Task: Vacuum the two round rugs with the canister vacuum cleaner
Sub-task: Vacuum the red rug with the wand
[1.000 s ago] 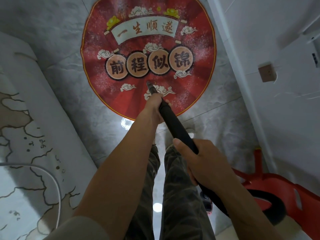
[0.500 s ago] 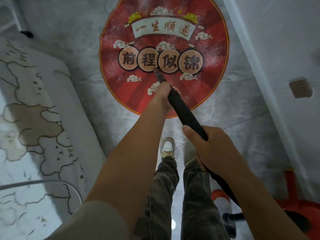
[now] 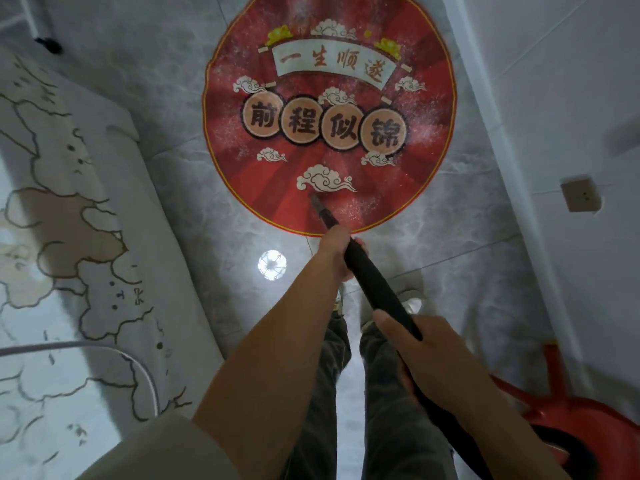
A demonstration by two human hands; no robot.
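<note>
Gripping the black vacuum wand (image 3: 377,289): left hand (image 3: 337,252) clasped round it low, behind the narrow nozzle (image 3: 317,202); right hand (image 3: 436,355) wrapped round the upper length. Nozzle tip: over the round red rug (image 3: 329,112), just inside its near edge, below a white cloud motif. Rug: flat on grey marbled floor tiles (image 3: 214,216), ahead of the feet; red sunburst, banner, four tan discs with dark characters; pale dusty speckle across the pile. Handling, judged: slow overlapping strokes, tip kept low, worked toward the far edge. Second rug: not in view.
</note>
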